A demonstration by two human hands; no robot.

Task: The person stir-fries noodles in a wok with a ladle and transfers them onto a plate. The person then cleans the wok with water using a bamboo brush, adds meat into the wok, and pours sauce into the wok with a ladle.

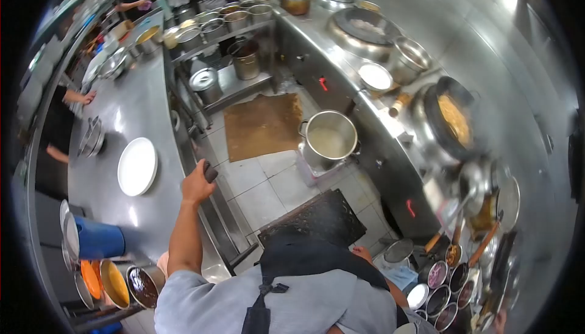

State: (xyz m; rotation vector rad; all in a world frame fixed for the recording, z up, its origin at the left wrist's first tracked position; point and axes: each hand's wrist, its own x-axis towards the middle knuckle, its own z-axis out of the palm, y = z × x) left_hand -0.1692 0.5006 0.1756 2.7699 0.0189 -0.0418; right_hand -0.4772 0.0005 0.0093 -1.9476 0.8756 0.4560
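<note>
My left hand (198, 183) is stretched forward, closed around a small dark object (210, 172) whose kind does not show. It is over the front edge of the steel counter (155, 215), to the right of a large white plate (138, 167). Only part of my right hand (362, 253) shows, low beside the black apron (314, 250); its fingers are mostly hidden. A dark floor mat (312, 218) lies in front of my body. Beyond it a large steel stockpot (331, 135) holding pale liquid stands on a low support.
The stove line on the right bears a wok with yellow-brown food (454, 119) and, below it, several seasoning pots. A blue bucket (100, 237) lies on the left counter, near steel strainers (91, 138). Brown cardboard (263, 127) covers some floor tiles. Other people stand left and at the back.
</note>
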